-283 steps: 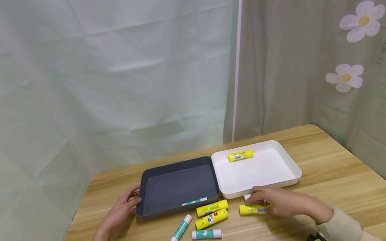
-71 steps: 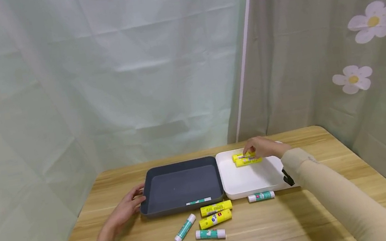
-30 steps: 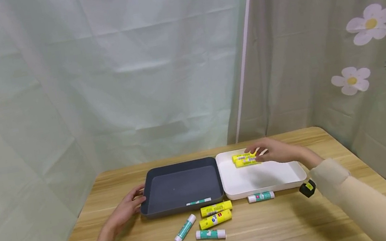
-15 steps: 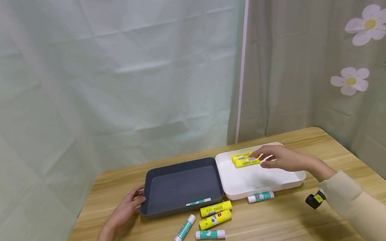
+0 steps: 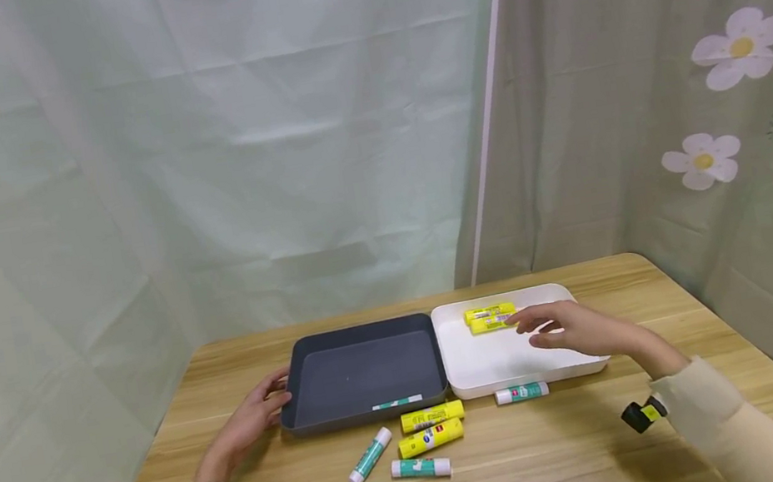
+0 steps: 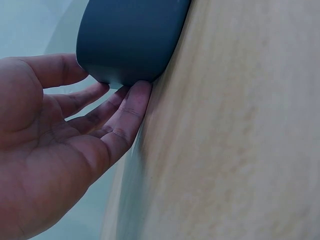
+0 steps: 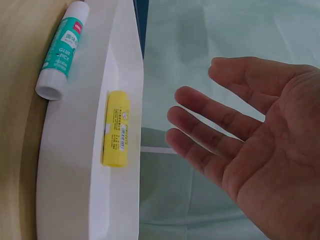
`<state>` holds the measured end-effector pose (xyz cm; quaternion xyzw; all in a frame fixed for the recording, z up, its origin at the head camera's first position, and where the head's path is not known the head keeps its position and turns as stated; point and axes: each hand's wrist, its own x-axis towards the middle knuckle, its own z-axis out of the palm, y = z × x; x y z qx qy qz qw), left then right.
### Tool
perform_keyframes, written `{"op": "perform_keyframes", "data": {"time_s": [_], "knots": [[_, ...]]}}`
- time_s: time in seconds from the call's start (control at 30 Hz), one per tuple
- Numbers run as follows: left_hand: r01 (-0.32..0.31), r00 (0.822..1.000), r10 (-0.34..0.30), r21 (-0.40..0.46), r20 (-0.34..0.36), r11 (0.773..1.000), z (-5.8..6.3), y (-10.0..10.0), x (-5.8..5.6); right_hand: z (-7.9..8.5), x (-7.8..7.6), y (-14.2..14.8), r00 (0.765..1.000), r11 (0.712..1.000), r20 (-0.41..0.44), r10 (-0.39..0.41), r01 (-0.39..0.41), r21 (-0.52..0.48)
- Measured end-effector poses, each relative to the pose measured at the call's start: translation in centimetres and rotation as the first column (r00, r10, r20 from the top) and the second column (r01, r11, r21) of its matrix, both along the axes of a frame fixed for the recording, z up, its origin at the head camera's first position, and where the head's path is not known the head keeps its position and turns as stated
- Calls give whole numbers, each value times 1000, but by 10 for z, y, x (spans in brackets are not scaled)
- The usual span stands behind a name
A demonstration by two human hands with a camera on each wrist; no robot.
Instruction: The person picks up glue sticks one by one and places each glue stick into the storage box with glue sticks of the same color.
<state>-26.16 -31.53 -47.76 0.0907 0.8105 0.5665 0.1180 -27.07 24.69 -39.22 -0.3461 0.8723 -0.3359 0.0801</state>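
Observation:
My right hand hovers over the white tray with its fingers loosely extended, holding nothing. Inside that tray, two yellow glue sticks lie side by side near the back left; only one yellow glue stick shows in the right wrist view. My left hand touches the left outer wall of the dark grey tray. In the left wrist view its fingertips rest against the tray's lower corner. A green-and-white glue stick lies along the dark tray's front wall, partly hidden by it.
On the wooden table, before the trays, lie two yellow glue sticks and two green-and-white glue sticks. Another green-and-white glue stick lies against the white tray's front. Curtains hang behind the table.
A second yellow glue stick went from the table into the white tray, and my right hand released it. That hand has since drawn back rightward and nearer. My left hand has stayed at the dark tray.

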Motion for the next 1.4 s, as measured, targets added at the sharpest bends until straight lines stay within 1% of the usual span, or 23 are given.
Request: {"op": "perform_keyframes", "data": {"time_s": [0.1,0.23,0.37,0.67,0.9,1.03,1.27,1.3,1.4], "knots": [[3,1000,-3,0,-1,1000,0,1,-1,-3,4,2,1000,1000,-11,9,-9,5],[-1,1000,1,0,0,1000,0,1,-1,-8,10,4,1000,1000,-26,4,-3,19],[0,1000,0,0,-3,1000,0,1,-1,-12,17,7,1000,1000,-29,-7,7,6],[-2,1000,2,-11,-1,1000,1,3,0,-21,26,5,1000,1000,11,1,-1,-6],[-22,1000,23,-21,10,1000,-1,2,-1,-26,30,4,1000,1000,25,9,-9,-17],[-19,1000,20,-17,8,1000,-3,3,-1,-27,31,3,999,1000,39,11,-11,-13],[-14,1000,14,-13,1,1000,-2,3,-2,-22,36,0,999,1000,-28,18,-17,18],[-11,1000,11,-14,-2,1000,-2,2,-2,-21,37,-2,1000,1000,-21,23,-23,17],[-12,1000,12,-22,-5,1000,-2,1,-2,-22,38,-5,999,999,36,40,-40,13]]}}
